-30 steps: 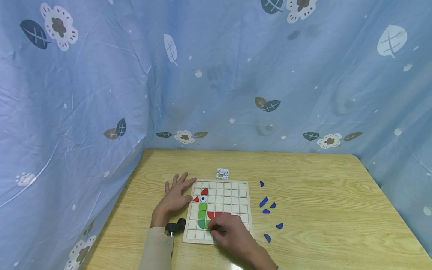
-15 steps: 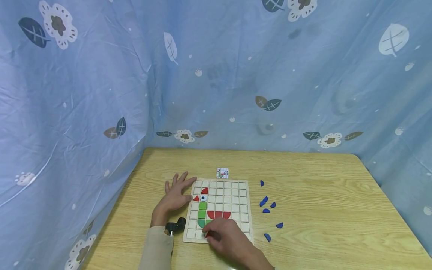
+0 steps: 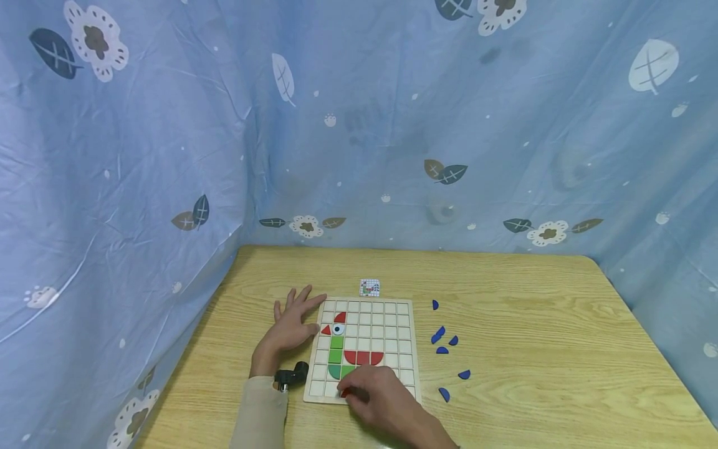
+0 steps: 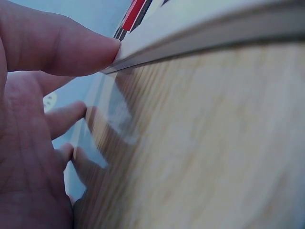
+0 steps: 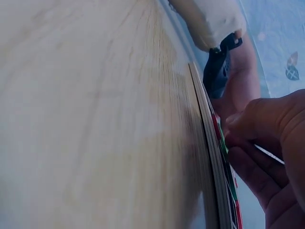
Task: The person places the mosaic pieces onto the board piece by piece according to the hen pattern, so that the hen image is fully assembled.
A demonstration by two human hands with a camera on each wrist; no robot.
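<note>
Pinching a red piece [image 3: 345,393], right hand [image 3: 384,397] partly hiding the board [image 3: 389,333], left hand [image 3: 288,328] splayed, card [image 3: 369,287] beyond, blue half-circles [image 3: 442,350] alongside

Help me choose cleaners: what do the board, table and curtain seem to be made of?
Board: probably plywood, pale; its edge shows layered lines in the right wrist view.
Table: wood or wood-look laminate, glossy; it has visible grain, and reflections show in the left wrist view.
Curtain: printed cloth or thin plastic, slightly shiny; its soft folds and creases fit either.
</note>
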